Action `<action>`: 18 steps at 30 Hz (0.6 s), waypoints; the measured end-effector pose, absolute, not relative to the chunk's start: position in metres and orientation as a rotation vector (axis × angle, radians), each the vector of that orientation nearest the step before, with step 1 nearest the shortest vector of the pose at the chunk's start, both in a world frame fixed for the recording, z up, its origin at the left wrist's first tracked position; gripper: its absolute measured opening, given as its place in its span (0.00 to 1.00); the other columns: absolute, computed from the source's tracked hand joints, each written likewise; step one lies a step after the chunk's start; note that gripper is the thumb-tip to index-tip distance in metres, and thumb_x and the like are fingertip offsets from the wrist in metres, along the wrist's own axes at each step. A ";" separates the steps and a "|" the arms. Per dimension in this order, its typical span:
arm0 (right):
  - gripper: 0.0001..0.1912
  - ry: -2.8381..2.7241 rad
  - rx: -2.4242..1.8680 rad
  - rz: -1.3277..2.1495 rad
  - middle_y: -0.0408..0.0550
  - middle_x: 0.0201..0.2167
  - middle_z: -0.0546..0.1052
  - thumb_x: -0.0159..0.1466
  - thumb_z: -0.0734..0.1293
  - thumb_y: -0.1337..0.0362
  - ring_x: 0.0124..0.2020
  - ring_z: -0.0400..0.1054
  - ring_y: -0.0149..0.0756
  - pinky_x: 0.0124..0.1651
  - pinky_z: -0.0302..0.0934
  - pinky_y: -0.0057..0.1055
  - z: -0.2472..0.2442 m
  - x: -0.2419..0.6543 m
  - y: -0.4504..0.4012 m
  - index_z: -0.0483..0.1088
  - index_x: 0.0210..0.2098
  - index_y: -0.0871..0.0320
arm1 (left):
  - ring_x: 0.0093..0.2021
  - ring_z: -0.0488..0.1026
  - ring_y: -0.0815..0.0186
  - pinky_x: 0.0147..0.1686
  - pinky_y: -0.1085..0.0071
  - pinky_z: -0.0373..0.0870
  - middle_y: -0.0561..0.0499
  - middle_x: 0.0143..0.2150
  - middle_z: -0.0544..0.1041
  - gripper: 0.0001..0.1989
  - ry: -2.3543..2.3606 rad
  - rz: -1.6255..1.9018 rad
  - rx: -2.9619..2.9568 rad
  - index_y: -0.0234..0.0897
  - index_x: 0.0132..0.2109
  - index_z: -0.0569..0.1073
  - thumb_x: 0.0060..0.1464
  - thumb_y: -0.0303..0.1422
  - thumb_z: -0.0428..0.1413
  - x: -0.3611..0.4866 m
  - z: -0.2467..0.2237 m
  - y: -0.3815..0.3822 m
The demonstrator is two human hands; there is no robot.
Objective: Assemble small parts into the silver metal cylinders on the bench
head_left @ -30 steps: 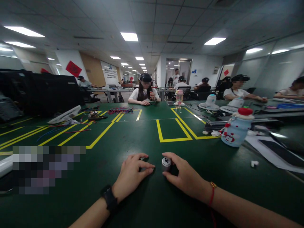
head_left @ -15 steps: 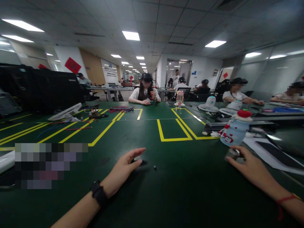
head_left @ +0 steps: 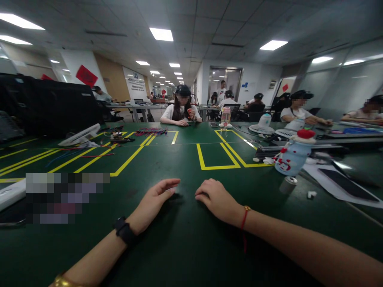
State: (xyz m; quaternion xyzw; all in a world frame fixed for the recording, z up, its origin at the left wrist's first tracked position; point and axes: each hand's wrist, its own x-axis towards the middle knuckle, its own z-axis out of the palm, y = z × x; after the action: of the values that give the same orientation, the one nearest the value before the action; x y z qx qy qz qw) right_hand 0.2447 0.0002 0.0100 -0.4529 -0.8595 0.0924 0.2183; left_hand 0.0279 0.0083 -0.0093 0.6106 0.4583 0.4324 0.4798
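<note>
My left hand (head_left: 157,201) hovers just above the green table (head_left: 167,255), thumb and fingers apart with nothing between them. Across a small gap, my right hand (head_left: 217,199) rests low over the table, fingers bent down and thumb drawn in to meet them. Whatever lies in its fingertips is hidden. To the right of it a short silvery metal cylinder (head_left: 289,185) stands upright. Small white pieces (head_left: 311,195) lie beside the cylinder. Behind it is a light-blue bottle (head_left: 291,157) with a red top.
A black phone (head_left: 347,184) lies on white paper at right. White fans (head_left: 261,125) and metal rails (head_left: 302,150) stand farther back. Coloured wires (head_left: 151,131) lie at the far left-centre, near yellow tape lines. Opposite sits a person (head_left: 181,109); a large black case (head_left: 50,107) is left.
My right hand has left the metal cylinder and moved left, close to my left hand. The small dark ring-like piece seen between the hands no longer shows. My left hand has barely moved.
</note>
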 end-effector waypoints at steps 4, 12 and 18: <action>0.14 -2.261 -1.412 -0.003 0.48 0.38 0.73 0.65 0.57 0.59 0.40 0.65 0.35 0.44 0.56 0.34 0.036 0.330 -0.006 0.71 0.39 0.56 | 0.53 0.68 0.61 0.53 0.62 0.61 0.48 0.54 0.72 0.16 1.151 1.019 1.472 0.41 0.51 0.70 0.56 0.34 0.51 0.029 -0.008 0.007; 0.15 -1.965 -2.258 -0.223 0.51 0.34 0.75 0.60 0.60 0.54 0.34 0.66 0.36 0.37 0.53 0.35 0.038 0.529 -0.002 0.74 0.34 0.56 | 0.52 0.69 0.61 0.51 0.62 0.62 0.48 0.52 0.73 0.16 1.143 1.036 1.412 0.41 0.50 0.71 0.54 0.35 0.52 0.031 -0.008 0.008; 0.21 -1.879 -2.263 -0.193 0.54 0.38 0.75 0.60 0.58 0.50 0.36 0.66 0.36 0.38 0.53 0.35 0.039 0.522 -0.005 0.74 0.37 0.57 | 0.51 0.69 0.61 0.50 0.63 0.63 0.48 0.51 0.74 0.15 1.124 1.067 1.401 0.41 0.49 0.72 0.54 0.35 0.52 0.030 -0.010 0.009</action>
State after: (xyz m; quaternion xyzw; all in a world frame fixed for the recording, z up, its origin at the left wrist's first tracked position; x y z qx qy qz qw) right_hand 0.5217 -0.0050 0.0388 -0.7642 -0.6344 -0.0650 0.0970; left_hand 0.0296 0.0086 -0.0103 0.5800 0.4652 0.4416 0.5022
